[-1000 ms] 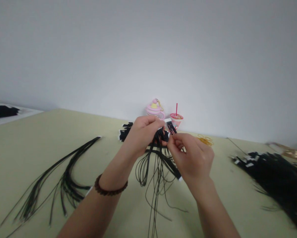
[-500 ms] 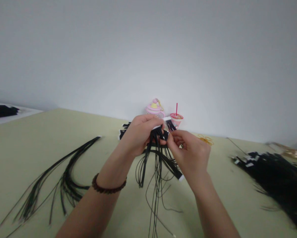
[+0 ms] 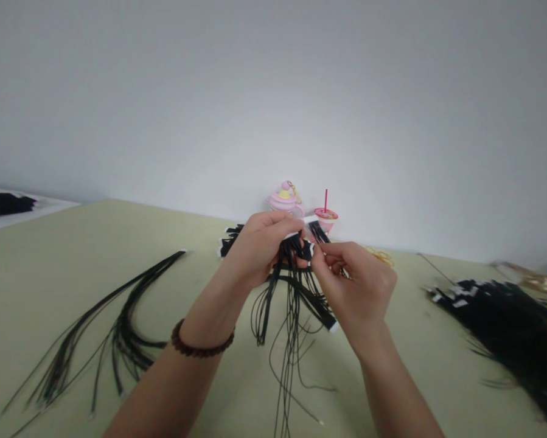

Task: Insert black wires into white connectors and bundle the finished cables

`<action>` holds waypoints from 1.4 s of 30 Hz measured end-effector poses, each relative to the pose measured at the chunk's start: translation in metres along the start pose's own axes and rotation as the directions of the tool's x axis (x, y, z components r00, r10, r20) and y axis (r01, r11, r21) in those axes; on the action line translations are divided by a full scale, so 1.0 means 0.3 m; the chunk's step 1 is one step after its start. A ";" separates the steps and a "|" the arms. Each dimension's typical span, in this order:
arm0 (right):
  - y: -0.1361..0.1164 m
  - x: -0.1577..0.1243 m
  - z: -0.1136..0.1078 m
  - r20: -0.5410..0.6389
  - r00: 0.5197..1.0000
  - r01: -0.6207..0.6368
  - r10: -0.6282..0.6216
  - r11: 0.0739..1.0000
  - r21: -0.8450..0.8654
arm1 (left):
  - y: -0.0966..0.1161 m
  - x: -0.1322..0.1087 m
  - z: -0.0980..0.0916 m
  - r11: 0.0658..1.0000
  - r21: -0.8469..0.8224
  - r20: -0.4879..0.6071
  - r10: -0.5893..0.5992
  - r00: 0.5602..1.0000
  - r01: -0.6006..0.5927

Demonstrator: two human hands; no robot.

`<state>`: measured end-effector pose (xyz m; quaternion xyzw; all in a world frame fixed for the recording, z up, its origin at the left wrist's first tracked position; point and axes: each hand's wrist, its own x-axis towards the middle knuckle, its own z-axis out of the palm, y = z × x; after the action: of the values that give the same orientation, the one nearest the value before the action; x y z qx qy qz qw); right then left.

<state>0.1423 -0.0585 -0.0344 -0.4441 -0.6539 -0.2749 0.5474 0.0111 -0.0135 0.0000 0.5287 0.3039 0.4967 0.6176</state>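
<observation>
1. Watching from far off through the head camera, the only view I get: the left hand is closed around a bunch of black cables, out over the middle of the table toward its far edge. Loose tails hang down toward the near edge.

2. Over on the right hand, thumb and index are pinched on a small white-edged end just beside the left fingers. Can't tell if it belongs to the same bunch, too small and blurry for me.

3. How far along? I'd call it mid-handling: the bunch is in hand, not set down. Some loose cables lie on the table's left side and a big dark pile fills its right edge, neither hand touching them. No clue from here which are done and which are left.

4. At the far edge by the wall: a pink toy cup, a little cup with a red straw, and yellow bands behind the right hand.
</observation>
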 end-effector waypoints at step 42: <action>0.236 0.035 -0.051 0.185 0.854 -0.516 0.486 0.835 0.190 | 0.027 -0.001 -0.057 0.965 -0.262 0.148 0.043 0.988 -0.003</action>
<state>0.2119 -0.0365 -0.0295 -0.5496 -0.5760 -0.0141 0.6050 -0.0068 -0.0082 0.0033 0.4827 0.1817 0.4978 0.6973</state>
